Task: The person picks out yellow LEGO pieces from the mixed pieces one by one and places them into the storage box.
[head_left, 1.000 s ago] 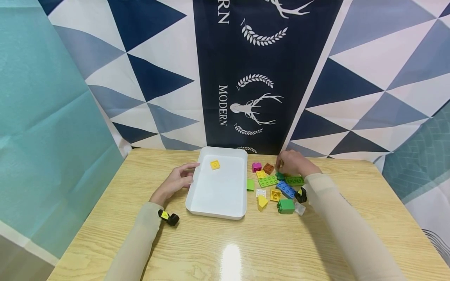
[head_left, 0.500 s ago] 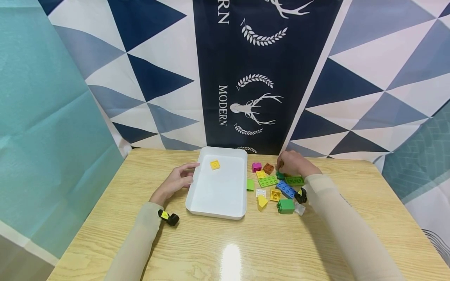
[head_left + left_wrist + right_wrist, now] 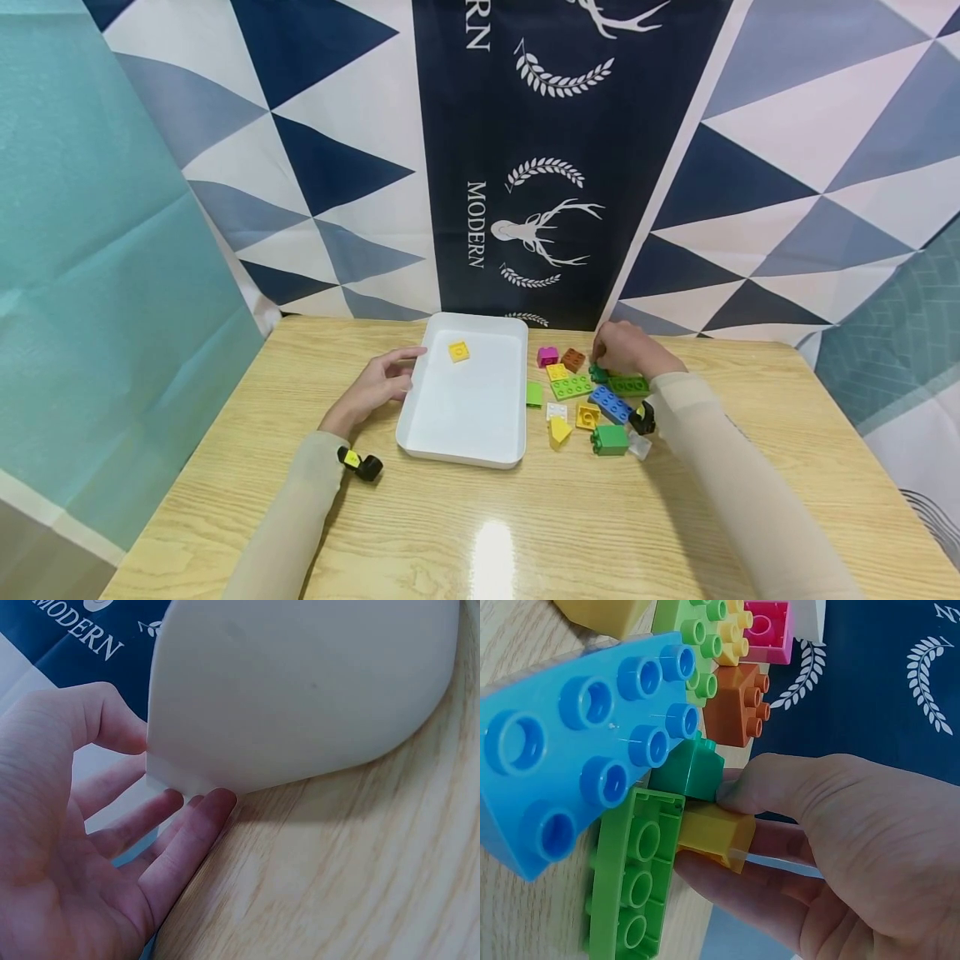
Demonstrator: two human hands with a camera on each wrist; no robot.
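My left hand (image 3: 378,385) is at the left side of a white tray (image 3: 461,452), its thumb and fingertips touching the tray's outer edge. A flat yellow brick (image 3: 459,352) lies in the tray. At the back right, my right hand (image 3: 632,348) reaches in among toy building bricks. In the right wrist view, its thumb and fingers pinch a yellow brick (image 3: 714,831), with the thumb tip also right beside a dark green brick (image 3: 686,771). A green long brick (image 3: 634,874), studs turned away, lies against the yellow one. The big blue brick (image 3: 592,727) is nearest that camera.
Between tray and right hand lie a magenta brick (image 3: 547,357), a brown brick (image 3: 573,360), a lime brick (image 3: 572,387) and a blue brick (image 3: 611,404). Closer to the front are a green brick (image 3: 610,440) and a yellow wedge-like piece (image 3: 558,432). A patterned cloth (image 3: 360,167) hangs behind the table.
My right hand and the dark green brick have shifted very slightly, and a bit of yellow now shows beside that hand. The left hand and the tray stay in place.
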